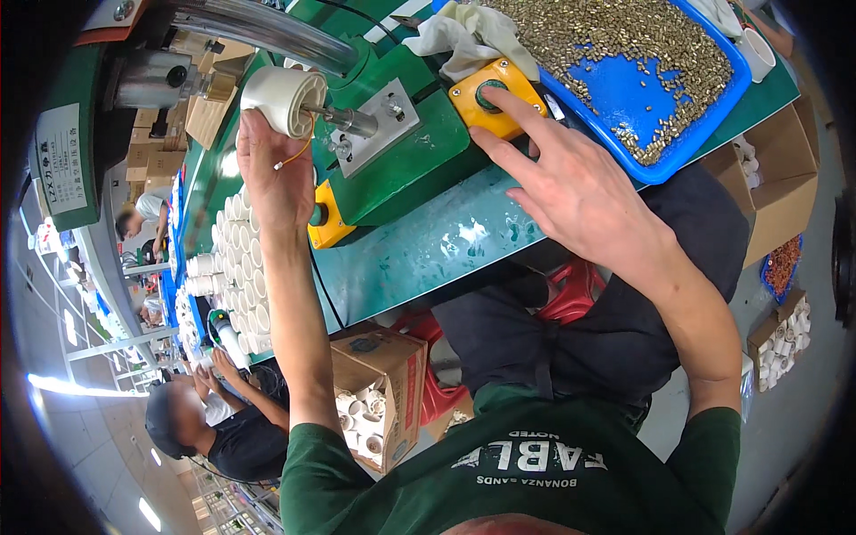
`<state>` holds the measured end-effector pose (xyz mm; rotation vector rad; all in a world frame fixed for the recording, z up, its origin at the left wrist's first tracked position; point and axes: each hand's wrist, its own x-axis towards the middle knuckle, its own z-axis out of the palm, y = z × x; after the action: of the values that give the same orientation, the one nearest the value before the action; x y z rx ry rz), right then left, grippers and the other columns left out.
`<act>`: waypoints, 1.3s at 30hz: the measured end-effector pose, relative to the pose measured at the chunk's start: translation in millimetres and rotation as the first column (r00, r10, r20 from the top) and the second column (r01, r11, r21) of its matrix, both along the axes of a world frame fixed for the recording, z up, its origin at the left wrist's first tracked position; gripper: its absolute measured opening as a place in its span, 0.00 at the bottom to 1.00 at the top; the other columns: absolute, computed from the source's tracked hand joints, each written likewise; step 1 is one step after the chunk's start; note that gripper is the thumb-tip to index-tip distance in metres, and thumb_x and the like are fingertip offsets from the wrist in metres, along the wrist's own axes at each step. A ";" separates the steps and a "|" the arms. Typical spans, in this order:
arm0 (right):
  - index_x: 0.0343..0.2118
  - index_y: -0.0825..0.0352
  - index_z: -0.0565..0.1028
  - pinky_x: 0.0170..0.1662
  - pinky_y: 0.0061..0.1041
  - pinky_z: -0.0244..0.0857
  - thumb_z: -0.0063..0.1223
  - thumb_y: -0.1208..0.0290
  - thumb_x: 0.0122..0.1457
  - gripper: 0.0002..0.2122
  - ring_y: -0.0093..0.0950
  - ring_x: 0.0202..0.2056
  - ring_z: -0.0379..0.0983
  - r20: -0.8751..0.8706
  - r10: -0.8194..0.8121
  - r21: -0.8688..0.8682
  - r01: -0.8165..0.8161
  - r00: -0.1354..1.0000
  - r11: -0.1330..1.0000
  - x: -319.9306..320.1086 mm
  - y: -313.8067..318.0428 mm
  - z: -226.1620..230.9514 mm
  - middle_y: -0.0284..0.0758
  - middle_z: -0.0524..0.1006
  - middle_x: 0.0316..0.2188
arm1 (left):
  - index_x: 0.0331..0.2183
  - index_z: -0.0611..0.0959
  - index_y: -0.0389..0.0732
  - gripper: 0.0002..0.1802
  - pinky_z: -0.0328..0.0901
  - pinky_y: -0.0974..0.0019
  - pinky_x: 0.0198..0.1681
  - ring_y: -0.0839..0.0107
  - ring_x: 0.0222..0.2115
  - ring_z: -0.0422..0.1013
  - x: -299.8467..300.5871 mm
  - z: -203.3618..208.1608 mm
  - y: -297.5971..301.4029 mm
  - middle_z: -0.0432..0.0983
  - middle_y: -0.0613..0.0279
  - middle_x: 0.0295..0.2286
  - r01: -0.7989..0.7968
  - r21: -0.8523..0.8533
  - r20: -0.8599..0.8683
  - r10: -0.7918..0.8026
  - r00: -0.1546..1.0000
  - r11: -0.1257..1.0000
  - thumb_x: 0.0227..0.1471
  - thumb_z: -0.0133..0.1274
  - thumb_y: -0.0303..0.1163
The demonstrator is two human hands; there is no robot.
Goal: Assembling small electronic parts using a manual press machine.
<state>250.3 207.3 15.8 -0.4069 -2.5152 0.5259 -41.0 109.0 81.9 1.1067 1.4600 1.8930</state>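
Observation:
My left hand [275,174] grips a white plastic cylindrical housing [270,94] from below, with fingers closed round its near side. A thin orange wire [308,147] dangles from the housing. The housing sits against the end of a metal rod [355,121] on the green press base [406,183]. My right hand [580,183] is spread over a yellow button box [464,91], a fingertip on its green button [490,94]; nothing is held in it. A second yellow button box [330,214] stands beside my left wrist.
A blue tray [664,169] of small brass-coloured pieces lies at the far right, with a white cloth [468,40] beside it. Rows of white cylinders [241,259] stand on the left. Cardboard boxes [406,392] flank my legs. Another person [241,437] works at the left.

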 end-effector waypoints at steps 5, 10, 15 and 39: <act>0.51 0.70 0.71 0.43 0.32 0.71 0.53 0.82 0.46 0.24 0.35 0.41 0.72 -0.070 -0.004 0.067 0.009 0.998 0.998 -1.2 0.8 -1.3 0.45 0.61 0.59 | 0.56 0.67 0.37 0.29 0.63 0.61 0.57 0.62 0.52 0.70 -11.4 1.5 -7.5 0.72 0.51 0.51 -0.024 -0.004 -0.110 0.024 0.994 1.000 0.61 0.50 0.45; 0.56 0.66 0.67 0.48 0.37 0.69 0.63 0.78 0.47 0.30 0.43 0.45 0.72 -0.007 0.016 -0.011 -0.016 1.000 1.000 -1.4 1.0 1.8 0.45 0.59 0.61 | 0.54 0.65 0.37 0.30 0.68 0.65 0.49 0.68 0.45 0.72 7.9 3.8 0.7 0.73 0.55 0.46 0.055 0.105 -0.468 0.001 0.884 0.993 0.51 0.60 0.19; 0.57 0.65 0.67 0.47 0.37 0.69 0.63 0.78 0.47 0.30 0.41 0.42 0.72 -0.034 0.032 -0.026 -0.033 0.999 0.999 -2.9 -0.8 2.5 0.45 0.59 0.62 | 0.53 0.72 0.33 0.32 0.67 0.64 0.49 0.69 0.45 0.71 21.2 -15.9 -11.1 0.76 0.56 0.43 -0.127 -0.058 -0.524 0.078 0.848 0.990 0.47 0.65 0.24; 0.38 0.68 0.78 0.38 0.33 0.73 0.58 0.73 0.52 0.10 0.42 0.34 0.78 -0.345 -0.166 -0.088 0.144 0.924 0.986 5.9 52.6 11.1 0.43 0.79 0.34 | 0.36 0.77 0.37 0.09 0.57 0.57 0.49 0.61 0.39 0.66 29.3 -86.3 -103.4 0.80 0.59 0.33 -0.607 0.278 -0.920 0.388 0.054 0.744 0.53 0.59 0.25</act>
<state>256.2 260.0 27.0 -0.4845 -2.1070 0.5599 -11.7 5.6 -4.4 2.0337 3.0212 1.2110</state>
